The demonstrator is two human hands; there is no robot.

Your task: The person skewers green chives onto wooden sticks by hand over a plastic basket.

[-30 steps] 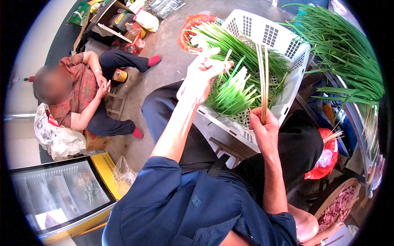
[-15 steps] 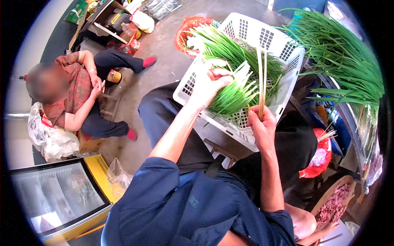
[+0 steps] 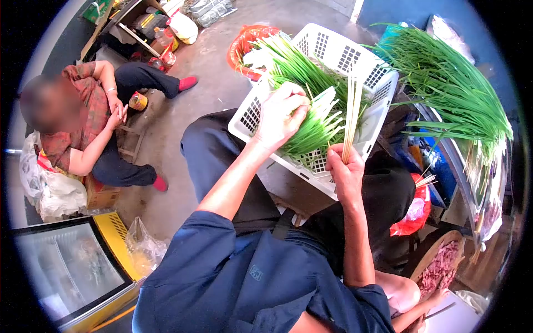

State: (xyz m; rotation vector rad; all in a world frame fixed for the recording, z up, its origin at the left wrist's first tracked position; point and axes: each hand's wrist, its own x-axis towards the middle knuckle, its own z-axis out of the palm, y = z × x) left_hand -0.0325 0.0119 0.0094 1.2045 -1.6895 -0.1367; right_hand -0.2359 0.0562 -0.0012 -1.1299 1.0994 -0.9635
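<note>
On my lap rests a white perforated plastic basket (image 3: 242,129) holding green chives (image 3: 308,136) with pale stem ends. My left hand (image 3: 283,117) is over the basket's near left part, its thumb and fingers pinched together at the chives' pale ends; the fingertips are partly hidden. Several thin bamboo skewers (image 3: 351,114) stand up from my right hand (image 3: 347,173), which grips their lower ends near the basket's front right edge.
A large chive pile (image 3: 449,83) lies on a rack at right. A red plastic bag (image 3: 413,213) holds more sticks. Below it, another person's hand (image 3: 440,298) is beside a basket of cut meat (image 3: 440,266). At left sits a person (image 3: 83,105) near a glass-topped freezer (image 3: 72,272).
My left fingers have closed together at the chives, where they were spread more before. My right hand still holds the skewers. The whole view has shifted slightly.
</note>
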